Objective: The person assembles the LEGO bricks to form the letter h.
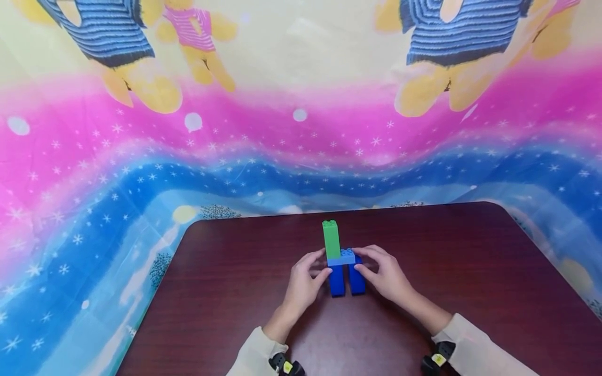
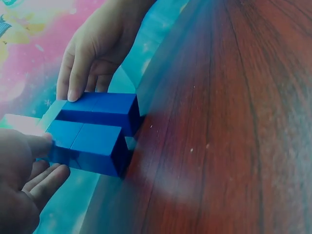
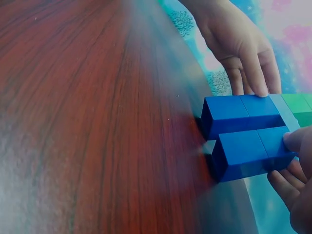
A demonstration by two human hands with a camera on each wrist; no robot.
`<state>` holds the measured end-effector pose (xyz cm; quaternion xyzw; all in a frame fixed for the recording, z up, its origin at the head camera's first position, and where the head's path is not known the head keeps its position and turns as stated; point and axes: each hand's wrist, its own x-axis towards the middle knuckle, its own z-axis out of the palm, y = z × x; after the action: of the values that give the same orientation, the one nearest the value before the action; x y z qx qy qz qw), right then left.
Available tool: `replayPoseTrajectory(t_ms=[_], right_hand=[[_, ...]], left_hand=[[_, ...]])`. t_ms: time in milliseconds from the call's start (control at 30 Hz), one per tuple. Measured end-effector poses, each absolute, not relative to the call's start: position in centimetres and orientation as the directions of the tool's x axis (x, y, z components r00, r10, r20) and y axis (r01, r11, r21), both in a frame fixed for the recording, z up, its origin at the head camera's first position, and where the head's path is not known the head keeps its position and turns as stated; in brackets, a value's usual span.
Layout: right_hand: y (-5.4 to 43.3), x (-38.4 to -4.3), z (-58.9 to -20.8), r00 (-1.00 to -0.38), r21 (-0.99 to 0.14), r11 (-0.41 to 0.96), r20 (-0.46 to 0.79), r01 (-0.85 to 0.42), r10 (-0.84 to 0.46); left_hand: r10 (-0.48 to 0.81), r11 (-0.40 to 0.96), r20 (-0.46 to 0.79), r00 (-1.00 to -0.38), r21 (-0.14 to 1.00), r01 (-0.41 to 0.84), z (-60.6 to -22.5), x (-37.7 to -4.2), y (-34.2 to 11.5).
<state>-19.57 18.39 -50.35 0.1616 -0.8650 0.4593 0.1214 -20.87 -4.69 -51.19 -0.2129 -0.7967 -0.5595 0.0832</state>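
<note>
A toy-brick structure stands upright on the table. Two dark blue brick columns, the left [image 1: 337,281] and the right [image 1: 357,279], form its legs with a narrow gap between them. Across their tops lies a light blue brick [image 1: 348,256] with studs showing at its right end. On its left end rises a green brick column [image 1: 331,240]. My left hand [image 1: 304,279] pinches the left leg near its top, thumb in front and fingers behind. The right leg's upper part is held likewise by my right hand [image 1: 386,274]. Both wrist views show each leg as stacked blue bricks [image 2: 92,144].
The dark brown wooden table [image 1: 244,261] has rounded far corners. Behind it hangs a patterned cloth [image 1: 301,136] in pink, blue and cream with printed bears. Dark wrist devices sit at the left [image 1: 286,365] and right [image 1: 438,357] cuffs.
</note>
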Motion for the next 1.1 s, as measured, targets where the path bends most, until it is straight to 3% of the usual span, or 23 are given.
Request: replayPoseTrajectory(t_ms=[467, 1100], right_hand=[[17.9, -19.7, -51.4, -0.955, -0.843, 0.452, 0.283, -0.292, -0.089], [17.7, -19.7, -52.4, -0.995, -0.915, 0.394, 0.104, -0.092, 0.009]], left_hand=[[0.285, 0.244, 0.340, -0.896, 0.879, 0.411, -51.7, -21.2, -4.2], [0.344, 0.237, 0.200, -0.917, 0.927, 0.291, -52.6, -22.1, -3.9]])
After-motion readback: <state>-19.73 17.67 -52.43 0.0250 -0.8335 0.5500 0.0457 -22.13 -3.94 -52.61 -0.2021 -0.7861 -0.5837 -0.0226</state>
